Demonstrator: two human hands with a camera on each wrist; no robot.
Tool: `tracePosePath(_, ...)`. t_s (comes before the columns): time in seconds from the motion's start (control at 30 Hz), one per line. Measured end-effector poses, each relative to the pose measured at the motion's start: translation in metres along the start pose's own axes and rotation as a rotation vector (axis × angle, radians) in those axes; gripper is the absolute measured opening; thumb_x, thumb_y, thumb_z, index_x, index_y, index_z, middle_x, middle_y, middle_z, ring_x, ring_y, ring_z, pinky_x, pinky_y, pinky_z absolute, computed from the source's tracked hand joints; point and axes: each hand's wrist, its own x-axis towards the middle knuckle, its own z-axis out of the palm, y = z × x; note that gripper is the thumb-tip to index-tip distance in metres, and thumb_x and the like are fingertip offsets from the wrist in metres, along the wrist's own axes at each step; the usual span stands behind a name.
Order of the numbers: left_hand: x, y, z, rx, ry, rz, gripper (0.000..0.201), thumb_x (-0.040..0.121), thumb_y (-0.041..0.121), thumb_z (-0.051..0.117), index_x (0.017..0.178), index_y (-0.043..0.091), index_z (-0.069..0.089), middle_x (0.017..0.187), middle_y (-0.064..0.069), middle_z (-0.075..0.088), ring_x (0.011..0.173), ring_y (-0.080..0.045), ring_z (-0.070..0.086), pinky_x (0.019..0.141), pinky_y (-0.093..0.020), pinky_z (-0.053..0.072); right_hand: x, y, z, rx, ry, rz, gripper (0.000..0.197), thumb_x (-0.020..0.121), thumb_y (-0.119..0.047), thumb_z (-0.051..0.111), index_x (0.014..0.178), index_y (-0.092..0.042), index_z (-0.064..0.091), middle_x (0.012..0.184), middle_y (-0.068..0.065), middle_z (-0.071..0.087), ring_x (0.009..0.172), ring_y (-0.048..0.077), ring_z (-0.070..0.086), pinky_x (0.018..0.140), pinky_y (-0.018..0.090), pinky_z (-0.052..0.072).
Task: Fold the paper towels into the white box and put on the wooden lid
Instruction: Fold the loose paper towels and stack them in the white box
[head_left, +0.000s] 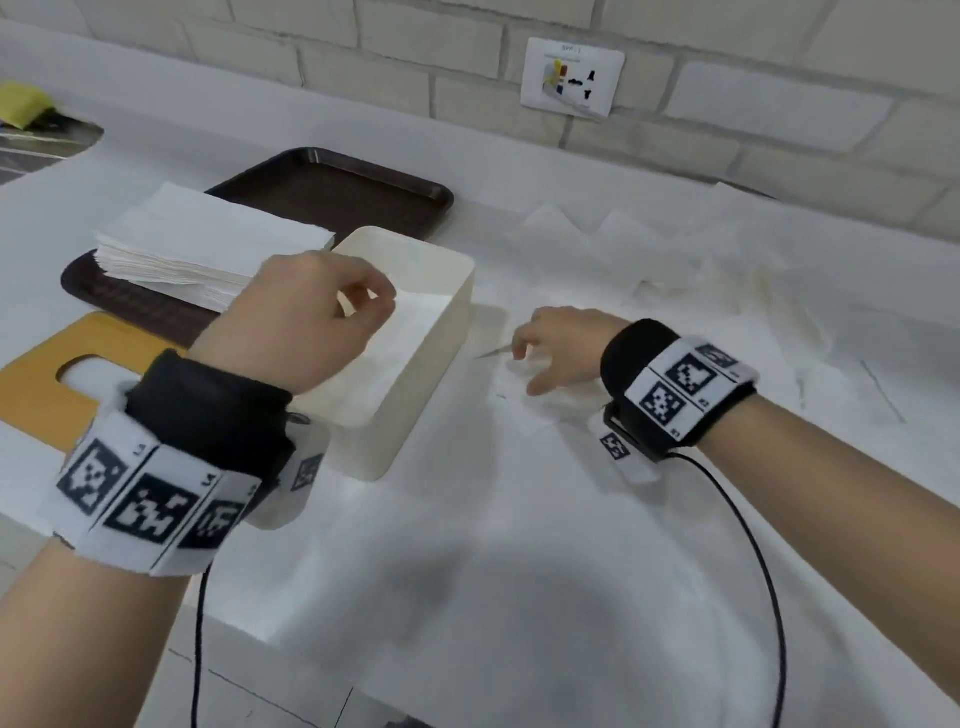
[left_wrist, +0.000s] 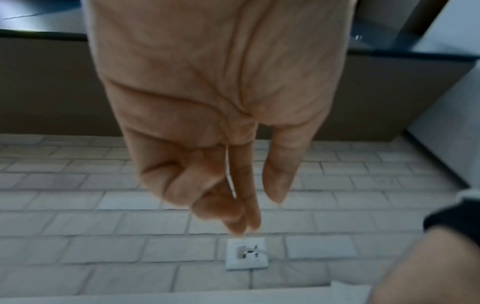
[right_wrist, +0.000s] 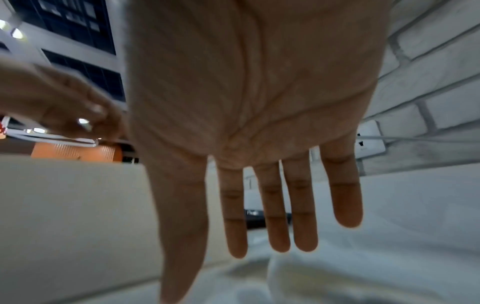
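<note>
The open white box (head_left: 452, 291) stands mid-counter with a flat paper towel (head_left: 400, 338) lying inside. My left hand (head_left: 369, 301) hovers over the box; in the left wrist view its fingers (left_wrist: 233, 214) hang loosely curled and hold nothing. My right hand (head_left: 524, 369) is just right of the box, with straight, spread fingers (right_wrist: 275, 226) over a loose paper towel (head_left: 540, 410) on the counter. The box wall (right_wrist: 78, 205) fills the left of the right wrist view. The wooden lid (head_left: 36, 379), with a slot cut in it, lies flat at the left.
A stack of paper towels (head_left: 208, 249) sits on a brown tray (head_left: 135, 306), and a second brown tray (head_left: 337, 192) lies behind it. Several loose paper towels (head_left: 701, 249) are spread at the back right. A wall socket (head_left: 571, 78) is on the brick wall.
</note>
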Motion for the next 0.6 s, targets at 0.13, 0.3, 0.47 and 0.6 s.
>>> tracePosePath(0.13, -0.012, 0.037, 0.026, -0.124, 0.008, 0.125, 0.008, 0.088, 0.027, 0.057, 0.086, 0.028, 0.064, 0.07, 0.013, 0.054, 0.06, -0.004, 0.052, 0.056, -0.001, 0.035, -0.001, 0.001, 0.027, -0.121, -0.092, -0.044, 0.055, 0.077, -0.031, 0.069, 0.126, -0.028, 0.043, 0.122, 0.002, 0.041, 0.104, 0.026, 0.05, 0.078, 0.031, 0.036)
tracePosePath(0.3, -0.012, 0.053, 0.07, -0.106, -0.137, 0.17, 0.014, 0.088, 0.029, 0.057, 0.098, 0.023, 0.064, 0.082, 0.007, 0.06, 0.061, 0.0, 0.048, 0.061, -0.014, 0.038, 0.001, 0.001, 0.036, -0.093, 0.064, -0.028, 0.017, 0.081, -0.017, 0.06, 0.08, -0.023, 0.044, 0.079, -0.007, 0.038, 0.082, 0.021, 0.05, 0.068, 0.03, 0.033)
tracePosePath(0.47, -0.005, 0.052, 0.097, 0.017, -0.232, 0.084, 0.043, 0.09, 0.033, 0.055, 0.129, 0.02, 0.045, 0.122, 0.001, 0.051, 0.086, -0.011, 0.053, 0.075, -0.018, 0.033, -0.005, 0.007, 0.035, -0.031, 0.109, -0.053, 0.009, 0.085, -0.013, 0.052, 0.085, -0.021, 0.054, 0.092, -0.003, 0.048, 0.089, 0.021, 0.054, 0.071, 0.029, 0.034)
tracePosePath(0.6, 0.001, 0.047, 0.113, -0.001, -0.229, 0.041, 0.064, 0.088, 0.031, 0.058, 0.142, 0.017, 0.027, 0.139, -0.006, 0.037, 0.127, -0.023, 0.037, 0.098, -0.028, 0.031, -0.02, 0.02, 0.019, 0.238, 0.223, -0.061, 0.011, 0.088, -0.01, 0.05, 0.087, -0.02, 0.055, 0.092, -0.004, 0.054, 0.09, 0.019, 0.054, 0.077, 0.031, 0.043)
